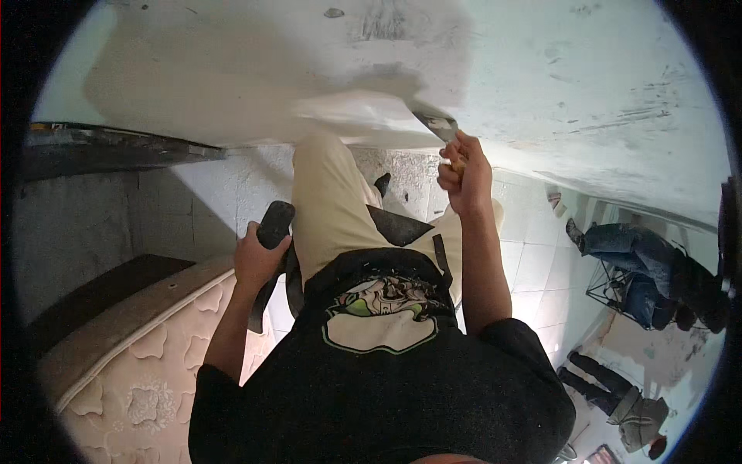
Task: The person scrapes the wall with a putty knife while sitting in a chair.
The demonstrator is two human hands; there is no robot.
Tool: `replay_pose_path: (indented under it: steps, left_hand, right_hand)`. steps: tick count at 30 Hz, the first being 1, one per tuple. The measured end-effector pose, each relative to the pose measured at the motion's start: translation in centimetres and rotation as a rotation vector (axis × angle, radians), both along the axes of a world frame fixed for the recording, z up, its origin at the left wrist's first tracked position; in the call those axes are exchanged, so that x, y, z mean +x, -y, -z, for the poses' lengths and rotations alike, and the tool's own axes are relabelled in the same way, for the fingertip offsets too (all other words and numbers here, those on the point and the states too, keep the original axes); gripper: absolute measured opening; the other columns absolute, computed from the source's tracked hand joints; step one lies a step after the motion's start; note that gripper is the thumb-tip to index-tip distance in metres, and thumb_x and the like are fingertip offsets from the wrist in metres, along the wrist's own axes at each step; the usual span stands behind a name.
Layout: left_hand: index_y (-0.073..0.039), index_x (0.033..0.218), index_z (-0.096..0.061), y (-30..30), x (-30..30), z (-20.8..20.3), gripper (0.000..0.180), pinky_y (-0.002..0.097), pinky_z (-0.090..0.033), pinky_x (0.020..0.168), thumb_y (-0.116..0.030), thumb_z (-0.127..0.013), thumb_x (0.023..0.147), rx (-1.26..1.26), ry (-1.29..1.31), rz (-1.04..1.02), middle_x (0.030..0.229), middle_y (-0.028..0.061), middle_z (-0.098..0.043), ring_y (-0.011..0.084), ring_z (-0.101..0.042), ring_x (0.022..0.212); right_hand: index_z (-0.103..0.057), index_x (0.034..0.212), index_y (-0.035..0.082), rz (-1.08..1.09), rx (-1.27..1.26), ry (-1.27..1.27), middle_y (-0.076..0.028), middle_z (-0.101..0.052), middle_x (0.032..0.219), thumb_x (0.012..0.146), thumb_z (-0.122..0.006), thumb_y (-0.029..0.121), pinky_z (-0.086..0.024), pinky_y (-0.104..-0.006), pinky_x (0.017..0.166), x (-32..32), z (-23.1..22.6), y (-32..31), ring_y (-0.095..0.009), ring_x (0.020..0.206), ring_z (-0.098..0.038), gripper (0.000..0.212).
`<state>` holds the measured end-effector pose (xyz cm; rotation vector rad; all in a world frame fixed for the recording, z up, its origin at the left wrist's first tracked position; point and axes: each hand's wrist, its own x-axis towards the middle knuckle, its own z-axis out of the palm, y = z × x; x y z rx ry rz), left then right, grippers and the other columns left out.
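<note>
My right hand (468,176) is closed around the handle of a putty knife (437,125). Its metal blade, with a pale smear on it, lies at or very near the whitish wall (525,69); I cannot tell whether it touches. Dark scuffs and a smooth, shaded patch mark the wall around the blade. At the left, beside my knee, my left hand (259,259) grips a dark oblong object (276,223) with rounded corners. What kind of thing it is cannot be made out.
A quilted mattress (147,371) stands at the lower left, with a dark board (124,286) behind it. A dark ledge (124,151) juts out at the left. Two people, one in jeans (634,247) and one in a grey top (641,417), are on the right over the tiled floor (533,259).
</note>
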<state>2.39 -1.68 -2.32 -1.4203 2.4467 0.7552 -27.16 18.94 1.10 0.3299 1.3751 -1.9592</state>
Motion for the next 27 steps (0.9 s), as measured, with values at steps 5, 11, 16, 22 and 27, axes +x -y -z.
replay_pose_path:
  steps: [5, 11, 16, 22, 27]
  left_hand:
    - [-0.004, 0.100, -0.051, -0.3, -0.3, -0.4, 0.057, 0.0463, -0.048, 0.073, -0.047, -0.072, 0.068, 0.024, 0.010, 0.002, 0.086, 0.0210, -0.064, 0.0384, -0.063, 0.083]
    - [-0.003, 0.097, -0.051, -0.1, 0.0, 0.1, 0.056, 0.0463, -0.048, 0.071, -0.046, -0.072, 0.068, 0.025, -0.037, -0.012, 0.086, 0.0214, -0.063, 0.0379, -0.063, 0.082]
    - [-0.003, 0.095, -0.051, -0.3, 0.1, -0.3, 0.056, 0.0460, -0.048, 0.071, -0.047, -0.072, 0.068, 0.034, -0.053, 0.000, 0.086, 0.0220, -0.063, 0.0383, -0.062, 0.082]
    - [-0.003, 0.101, -0.052, -0.5, 0.0, -1.1, 0.057, 0.0422, -0.048, 0.075, -0.044, -0.073, 0.069, 0.038, 0.033, -0.012, 0.090, 0.0182, -0.063, 0.0332, -0.063, 0.085]
    - [-0.003, 0.103, -0.053, 0.0, -0.2, -0.4, 0.058, 0.0419, -0.048, 0.075, -0.045, -0.072, 0.069, 0.022, 0.034, -0.003, 0.091, 0.0187, -0.063, 0.0326, -0.063, 0.085]
  right_hand:
    - [-0.042, 0.068, 0.012, 0.056, 0.022, -0.001, -0.001, -0.041, 0.066, 0.089, -0.051, 0.032, -0.019, -0.0205, 0.034, 0.6, 1.9, -0.2, -0.005, 0.040, -0.027, 0.030]
    - [-0.041, 0.066, 0.013, 0.118, -0.021, -0.009, 0.000, -0.041, 0.066, 0.088, -0.052, 0.030, -0.018, -0.0208, 0.035, 0.2, 1.8, 0.4, -0.006, 0.040, -0.027, 0.030]
    - [-0.040, 0.065, 0.013, 0.018, -0.041, -0.010, 0.000, -0.040, 0.064, 0.087, -0.053, 0.028, -0.019, -0.0220, 0.035, 1.1, 1.4, 0.3, -0.006, 0.041, -0.026, 0.029]
    - [-0.040, 0.067, 0.012, -0.051, -0.026, -0.037, 0.001, -0.037, 0.062, 0.087, -0.050, 0.026, -0.017, -0.0230, 0.035, 1.7, 1.1, 1.3, -0.007, 0.039, -0.024, 0.027]
    - [-0.041, 0.068, 0.012, -0.003, 0.001, -0.012, 0.002, -0.037, 0.061, 0.088, -0.049, 0.027, -0.015, -0.0227, 0.033, 1.3, 1.6, 1.7, -0.007, 0.038, -0.024, 0.025]
